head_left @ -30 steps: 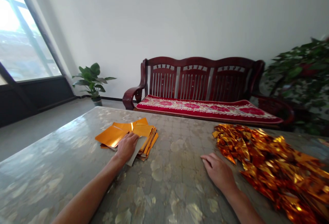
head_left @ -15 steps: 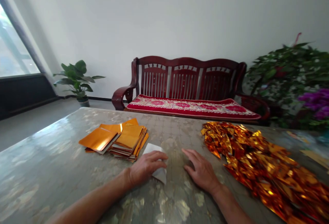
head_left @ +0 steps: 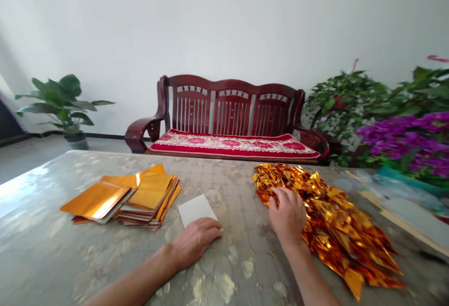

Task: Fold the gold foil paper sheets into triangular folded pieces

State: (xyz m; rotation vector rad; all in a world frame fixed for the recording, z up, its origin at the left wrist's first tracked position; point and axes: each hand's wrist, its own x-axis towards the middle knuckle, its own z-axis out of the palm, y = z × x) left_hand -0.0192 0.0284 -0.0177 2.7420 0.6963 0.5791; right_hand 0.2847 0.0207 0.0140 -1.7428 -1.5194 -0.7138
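Note:
My left hand [head_left: 198, 243] lies palm down on the table, its fingers stretched flat over the near edge of a white square of paper [head_left: 197, 210]. The paper lies flat on the tabletop, its near part covered by that hand. At the left edge of a heap of folded orange-gold foil papers [head_left: 329, 222], my right hand [head_left: 288, 213] reaches in with curved fingers. A gap shows between its thumb and fingers, and I see nothing gripped there. Left of the white paper lie stacked gold paper sheets [head_left: 150, 193], with some fanned out beside them [head_left: 96, 199].
The table [head_left: 115, 264] has a shiny floral cover. Clear plastic wrapping [head_left: 379, 182] and a flat pale sheet [head_left: 417, 217] lie at the right. Beyond stand a dark red wooden bench [head_left: 231, 109], a potted plant [head_left: 61, 102] and purple flowers [head_left: 414, 137].
My right hand has moved rightward to the foil heap. The white paper, partly raised before, now lies flat, and my left hand has slid toward its near edge. The view has turned right.

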